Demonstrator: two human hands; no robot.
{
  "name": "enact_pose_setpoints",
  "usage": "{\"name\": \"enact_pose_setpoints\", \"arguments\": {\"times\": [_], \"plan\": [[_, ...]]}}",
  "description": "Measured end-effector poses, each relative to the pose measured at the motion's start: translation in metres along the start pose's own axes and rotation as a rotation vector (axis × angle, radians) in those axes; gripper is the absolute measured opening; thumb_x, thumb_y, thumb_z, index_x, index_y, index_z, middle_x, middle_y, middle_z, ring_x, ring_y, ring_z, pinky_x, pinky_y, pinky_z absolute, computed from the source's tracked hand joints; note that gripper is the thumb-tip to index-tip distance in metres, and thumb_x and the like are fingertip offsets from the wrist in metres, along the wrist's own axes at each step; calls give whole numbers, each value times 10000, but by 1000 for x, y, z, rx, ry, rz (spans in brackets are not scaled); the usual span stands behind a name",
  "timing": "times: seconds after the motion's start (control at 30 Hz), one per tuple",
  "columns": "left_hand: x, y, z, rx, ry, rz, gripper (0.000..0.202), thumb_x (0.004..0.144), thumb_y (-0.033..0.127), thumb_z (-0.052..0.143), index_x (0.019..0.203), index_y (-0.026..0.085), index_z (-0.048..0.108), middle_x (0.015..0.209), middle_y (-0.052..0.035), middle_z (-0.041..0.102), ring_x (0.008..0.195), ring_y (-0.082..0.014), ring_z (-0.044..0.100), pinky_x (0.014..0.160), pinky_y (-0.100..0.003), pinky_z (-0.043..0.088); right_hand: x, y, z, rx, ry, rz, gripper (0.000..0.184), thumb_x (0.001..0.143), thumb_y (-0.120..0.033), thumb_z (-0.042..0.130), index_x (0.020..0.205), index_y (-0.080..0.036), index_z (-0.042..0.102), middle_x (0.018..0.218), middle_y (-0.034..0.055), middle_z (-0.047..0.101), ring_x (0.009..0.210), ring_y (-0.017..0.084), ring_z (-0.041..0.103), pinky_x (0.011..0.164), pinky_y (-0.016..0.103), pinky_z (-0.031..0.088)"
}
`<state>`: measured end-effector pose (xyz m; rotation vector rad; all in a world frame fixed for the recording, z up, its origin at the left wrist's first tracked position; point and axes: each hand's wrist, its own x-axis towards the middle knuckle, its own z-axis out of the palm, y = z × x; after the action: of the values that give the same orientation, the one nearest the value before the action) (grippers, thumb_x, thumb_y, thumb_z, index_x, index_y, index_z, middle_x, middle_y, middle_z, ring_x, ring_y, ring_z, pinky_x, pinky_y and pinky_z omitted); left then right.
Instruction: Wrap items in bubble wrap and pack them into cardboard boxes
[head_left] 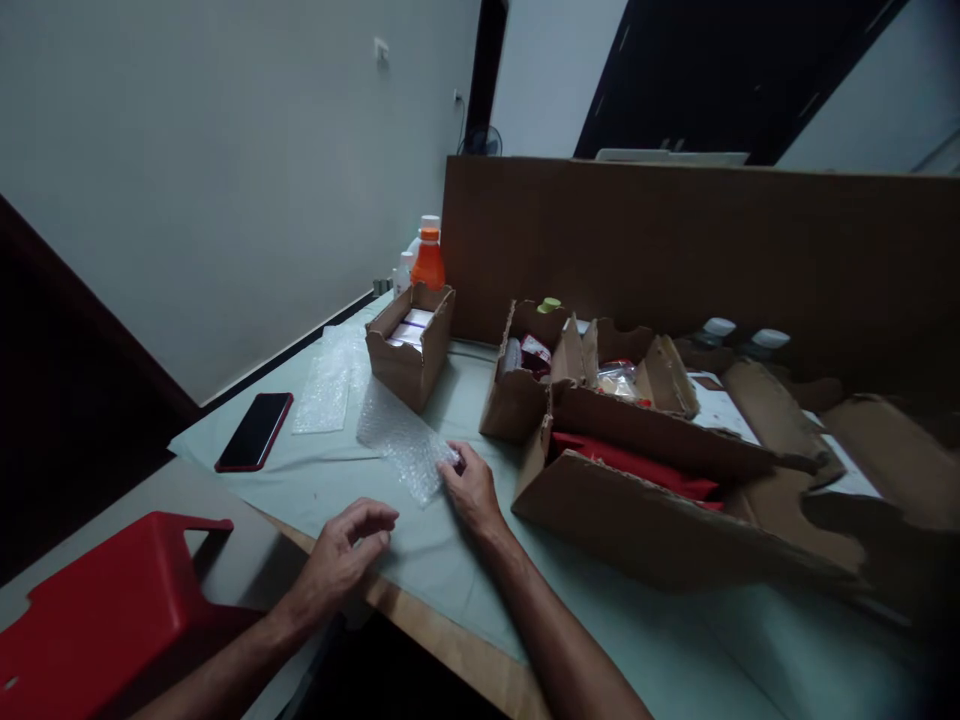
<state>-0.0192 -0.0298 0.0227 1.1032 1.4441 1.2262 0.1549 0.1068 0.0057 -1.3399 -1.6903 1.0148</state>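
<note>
A strip of bubble wrap (401, 440) lies on the pale green table cover (450, 560), running toward a small open cardboard box (409, 345) filled with flat white packs. My right hand (471, 487) rests at the strip's near end, its fingertips pinched on the edge of the wrap. My left hand (341, 560) hovers just above the table to the left of it, fingers loosely curled and apart, holding nothing.
A black phone (255, 430) in a red case and a second bubble wrap sheet (326, 385) lie at left. Torn open cardboard boxes (637, 470) with red contents and packets fill the right. An orange bottle (428, 260) stands behind. A red plastic stool (97, 610) sits at lower left.
</note>
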Motion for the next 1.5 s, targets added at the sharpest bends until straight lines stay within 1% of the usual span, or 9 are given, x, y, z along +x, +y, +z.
{"name": "enact_pose_setpoints", "arguments": {"times": [0.2,0.37,0.6,0.87,0.97,1.07,1.17,1.4,1.5], "plan": [[10,-11,12,-738,-154,-498,656,690,492,830,1179,106,625,1201,-206,662,1094,-298,669,989,-425,511,-54,-12,-25,194,-126,55,315,810,-430,593,919,-158,708,684,-15,593,612,143,526,591,247,445],[28,-18,29,-992,-59,-580,282,798,330,740,996,156,636,1029,-97,701,953,-207,705,934,-351,553,-131,8,-83,466,-110,326,374,798,-515,717,950,-174,730,794,33,665,714,175,594,662,267,461],[37,-15,43,-824,143,-484,224,673,167,783,877,154,693,897,-34,739,769,-162,675,724,-281,570,-191,37,-172,219,-17,445,403,760,-578,721,895,-200,751,857,68,728,822,253,659,762,349,515],[18,-2,56,-7,-85,-233,430,606,405,819,922,126,730,643,30,611,575,-128,525,557,-237,415,-199,67,-224,-250,261,366,453,756,-576,619,962,-184,713,736,48,691,675,227,634,613,326,493],[17,-6,46,168,-157,-183,551,646,455,777,1087,137,687,674,25,612,545,-139,516,523,-251,407,-201,80,-228,-447,382,367,471,790,-527,567,1072,-172,693,807,73,717,705,240,653,674,360,510],[18,-10,30,333,12,-22,729,669,481,754,1298,157,576,944,-49,675,733,-189,617,604,-272,474,-206,86,-232,-616,532,268,485,833,-498,526,1157,-164,663,1072,134,718,908,280,675,826,414,518],[16,-7,25,509,78,185,610,760,479,680,1288,188,586,1063,-79,656,810,-207,619,607,-281,489,-202,80,-219,-681,562,128,384,915,-441,493,1137,-180,669,1139,134,699,1021,282,653,922,429,502],[23,-14,77,978,-374,664,268,902,183,510,1100,201,690,1038,-91,671,956,-250,597,845,-398,499,-156,27,-87,-683,-12,-312,259,949,-205,560,1181,-215,676,1379,111,619,1216,262,576,981,430,484],[29,-22,83,1169,-477,648,228,888,132,550,1037,202,709,978,-83,679,904,-257,575,798,-397,475,-155,34,-71,-695,-124,-380,308,943,-210,600,1247,-220,646,1424,103,592,1298,244,527,1033,413,454]]}}
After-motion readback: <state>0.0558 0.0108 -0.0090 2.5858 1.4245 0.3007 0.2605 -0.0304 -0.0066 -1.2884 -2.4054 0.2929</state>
